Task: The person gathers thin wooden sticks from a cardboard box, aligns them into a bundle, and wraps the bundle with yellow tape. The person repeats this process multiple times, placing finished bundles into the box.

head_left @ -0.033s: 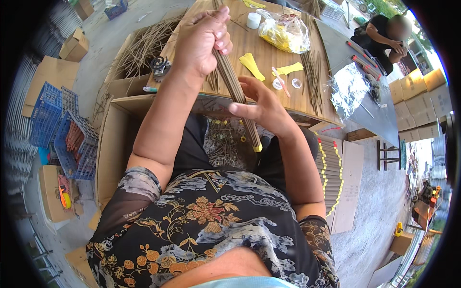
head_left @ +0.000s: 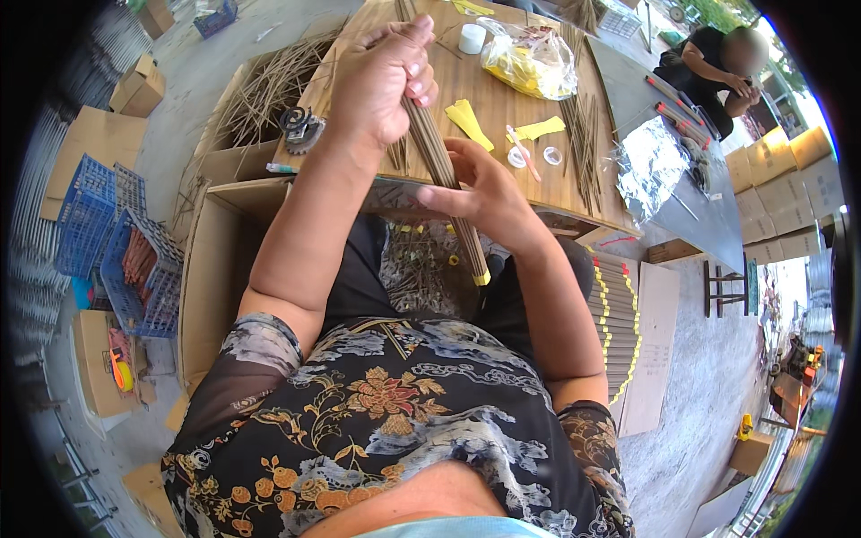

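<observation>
My left hand (head_left: 384,81) is closed round the upper part of a bundle of thin brown sticks (head_left: 437,160). The bundle slants from the table's edge down toward my lap, and a yellow band circles its lower end. Lower on the bundle is my right hand (head_left: 489,199), open, its thumb stretched across the front and the fingers apart on the far side; how firmly they touch the sticks cannot be made out. Yellow strips (head_left: 470,125) and a clear ring (head_left: 552,156) lie on the wooden table (head_left: 430,58) beyond my hands.
Loose sticks fill a cardboard box (head_left: 247,163) at the table's left. A tape dispenser (head_left: 301,130), a white jar (head_left: 472,38) and a plastic bag (head_left: 531,63) sit on the table. Banded stick bundles (head_left: 613,323) lie at my right. A person (head_left: 717,76) sits at far right.
My right hand has shifted slightly left and up along the bundle, its thumb reaching further across. My left hand has moved a touch, still gripping the sticks.
</observation>
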Demonstrator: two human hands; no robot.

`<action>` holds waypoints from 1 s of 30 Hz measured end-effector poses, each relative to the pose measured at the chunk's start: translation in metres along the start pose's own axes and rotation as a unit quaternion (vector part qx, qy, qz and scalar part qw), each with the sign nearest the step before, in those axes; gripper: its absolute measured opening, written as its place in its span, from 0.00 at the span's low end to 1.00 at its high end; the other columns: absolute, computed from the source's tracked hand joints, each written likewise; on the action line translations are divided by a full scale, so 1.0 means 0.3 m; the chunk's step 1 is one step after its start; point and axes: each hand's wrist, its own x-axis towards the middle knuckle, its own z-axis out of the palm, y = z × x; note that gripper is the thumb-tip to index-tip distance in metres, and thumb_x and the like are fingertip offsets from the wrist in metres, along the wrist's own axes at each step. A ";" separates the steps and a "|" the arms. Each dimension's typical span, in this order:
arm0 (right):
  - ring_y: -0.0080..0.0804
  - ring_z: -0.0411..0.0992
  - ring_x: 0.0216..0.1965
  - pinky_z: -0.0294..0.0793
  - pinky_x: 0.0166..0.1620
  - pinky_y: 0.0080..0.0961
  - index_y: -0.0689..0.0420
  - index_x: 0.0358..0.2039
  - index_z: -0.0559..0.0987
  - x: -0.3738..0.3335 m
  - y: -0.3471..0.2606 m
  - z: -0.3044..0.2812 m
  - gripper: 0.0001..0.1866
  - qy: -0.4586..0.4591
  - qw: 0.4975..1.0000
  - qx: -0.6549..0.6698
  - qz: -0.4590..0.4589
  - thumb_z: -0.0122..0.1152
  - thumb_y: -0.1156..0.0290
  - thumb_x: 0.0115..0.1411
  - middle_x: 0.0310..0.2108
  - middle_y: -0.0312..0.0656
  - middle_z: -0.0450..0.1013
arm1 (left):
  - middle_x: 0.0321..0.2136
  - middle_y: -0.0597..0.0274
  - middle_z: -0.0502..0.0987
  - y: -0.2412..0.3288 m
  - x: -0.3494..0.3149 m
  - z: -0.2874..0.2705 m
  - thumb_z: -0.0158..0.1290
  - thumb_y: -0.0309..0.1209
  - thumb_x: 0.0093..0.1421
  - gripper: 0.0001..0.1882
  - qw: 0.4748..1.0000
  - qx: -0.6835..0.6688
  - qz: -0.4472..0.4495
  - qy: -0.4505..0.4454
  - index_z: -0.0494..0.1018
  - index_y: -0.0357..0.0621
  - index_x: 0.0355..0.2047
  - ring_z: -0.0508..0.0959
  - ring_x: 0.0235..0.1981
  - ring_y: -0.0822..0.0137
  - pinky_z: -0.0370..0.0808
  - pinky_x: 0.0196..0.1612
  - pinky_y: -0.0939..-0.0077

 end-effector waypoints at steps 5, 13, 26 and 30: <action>0.15 0.59 0.11 0.57 0.14 0.14 0.60 0.27 0.66 0.010 -0.054 0.053 0.11 -0.045 0.987 0.093 0.123 0.58 0.68 0.53 0.13 0.31 0.62 | 0.11 0.73 0.59 -0.024 -0.024 0.043 0.52 0.37 0.55 0.12 1.000 0.013 -0.023 -0.012 0.67 0.40 0.29 0.60 0.11 0.78 0.58 0.16 0.84; 0.17 0.55 0.08 0.53 0.11 0.14 0.58 0.24 0.66 -0.019 -0.082 0.051 0.10 -0.088 0.949 0.220 0.206 0.58 0.68 0.54 0.10 0.30 0.58 | 0.25 0.60 0.74 -0.051 -0.021 -0.011 0.50 0.41 0.56 0.20 0.997 0.003 -0.018 -0.079 0.65 0.38 0.42 0.75 0.29 0.65 0.73 0.37 0.71; 0.19 0.58 0.09 0.56 0.12 0.16 0.59 0.22 0.69 0.019 -0.047 0.055 0.10 0.036 0.996 -0.047 0.074 0.57 0.67 0.53 0.12 0.33 0.62 | 0.12 0.73 0.61 -0.088 -0.038 0.026 0.50 0.36 0.56 0.11 0.997 0.075 -0.002 0.032 0.67 0.41 0.31 0.62 0.13 0.79 0.61 0.18 0.83; 0.17 0.58 0.08 0.55 0.12 0.15 0.59 0.23 0.70 0.022 -0.024 0.053 0.11 0.047 0.995 -0.090 0.024 0.57 0.66 0.54 0.11 0.33 0.63 | 0.11 0.73 0.60 -0.075 -0.041 0.055 0.50 0.37 0.57 0.11 0.997 0.068 0.011 0.042 0.68 0.41 0.30 0.61 0.12 0.79 0.60 0.16 0.83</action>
